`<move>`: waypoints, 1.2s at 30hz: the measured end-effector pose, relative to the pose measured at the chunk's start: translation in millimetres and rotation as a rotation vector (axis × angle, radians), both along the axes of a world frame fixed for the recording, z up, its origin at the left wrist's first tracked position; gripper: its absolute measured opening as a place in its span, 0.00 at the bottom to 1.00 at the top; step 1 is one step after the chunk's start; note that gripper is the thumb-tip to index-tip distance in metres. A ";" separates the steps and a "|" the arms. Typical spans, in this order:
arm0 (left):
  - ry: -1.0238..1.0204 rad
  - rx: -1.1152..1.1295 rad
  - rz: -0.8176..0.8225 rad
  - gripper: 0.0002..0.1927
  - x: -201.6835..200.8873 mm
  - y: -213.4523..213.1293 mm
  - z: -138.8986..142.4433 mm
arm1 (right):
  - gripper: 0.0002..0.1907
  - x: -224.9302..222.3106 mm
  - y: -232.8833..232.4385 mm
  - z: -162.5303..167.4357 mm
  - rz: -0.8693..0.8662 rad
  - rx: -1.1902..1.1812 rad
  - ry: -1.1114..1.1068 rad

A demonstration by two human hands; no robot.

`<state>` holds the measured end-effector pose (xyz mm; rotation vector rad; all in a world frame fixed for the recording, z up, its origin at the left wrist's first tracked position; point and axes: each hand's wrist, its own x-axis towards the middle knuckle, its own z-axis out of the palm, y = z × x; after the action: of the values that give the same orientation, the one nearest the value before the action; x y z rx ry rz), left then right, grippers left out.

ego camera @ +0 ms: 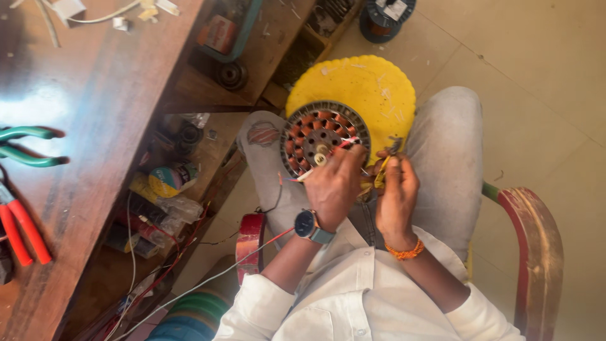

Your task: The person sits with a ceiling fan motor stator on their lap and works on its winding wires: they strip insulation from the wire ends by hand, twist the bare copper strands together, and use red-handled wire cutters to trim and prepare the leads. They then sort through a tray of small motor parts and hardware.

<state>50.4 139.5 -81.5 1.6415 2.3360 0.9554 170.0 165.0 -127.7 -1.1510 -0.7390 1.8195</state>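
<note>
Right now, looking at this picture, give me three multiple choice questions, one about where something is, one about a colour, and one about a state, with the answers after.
1. Where does the round motor stator with copper windings rest?
A. on the wooden workbench
B. on the person's lap, against the yellow disc
C. on the floor tiles

2. What colour are the handles of the pliers at the left edge, lower down?
A. red
B. blue
C. black

3. What are the two hands doing?
A. resting flat on the knees
B. both pinching wires beside the stator
C. gripping the chair arm

Answers: 1 B, the stator lies over the yellow disc on the knees. 2 A, the red-handled pliers lie on the workbench. 3 B, the left hand and right hand each pinch thin wires at the stator's edge.
</note>
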 end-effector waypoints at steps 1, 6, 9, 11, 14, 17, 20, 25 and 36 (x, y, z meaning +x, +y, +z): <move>0.015 -0.006 -0.007 0.10 1.7 -0.9 -2.0 | 0.13 2.7 -2.0 -1.0 0.017 0.005 -0.021; 0.012 0.009 -0.002 0.12 -1.7 -6.3 -6.6 | 0.12 4.2 -4.9 -2.3 0.055 0.028 -0.039; -0.004 0.051 0.017 0.11 -4.9 -10.1 -6.3 | 0.13 0.3 -5.1 1.8 0.067 0.082 -0.057; -0.027 0.040 -0.005 0.11 -6.5 -12.2 -6.0 | 0.13 -1.6 -4.1 3.6 0.080 0.081 -0.156; 0.021 0.014 -0.027 0.13 -8.3 -13.6 -5.2 | 0.13 -1.1 -1.1 2.5 0.118 0.152 -0.264; 0.083 0.013 -0.042 0.15 -10.5 -13.7 -3.4 | 0.13 2.0 2.5 -2.9 0.155 0.221 -0.271; 0.088 0.010 -0.072 0.15 -14.3 -11.6 -2.7 | 0.13 4.9 6.0 -9.3 0.167 0.213 -0.196; 0.012 0.001 -0.125 0.10 -21.7 -7.2 -4.7 | 0.14 6.4 11.4 -14.4 0.183 0.178 -0.117; -0.027 -0.041 -0.080 0.07 -14.4 -7.5 -7.4 | 0.16 5.3 9.6 -8.4 0.164 0.197 -0.190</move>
<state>36.0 132.0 -88.8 1.6815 2.2392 0.9019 175.3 174.6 -136.1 -1.1709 -1.1267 1.7385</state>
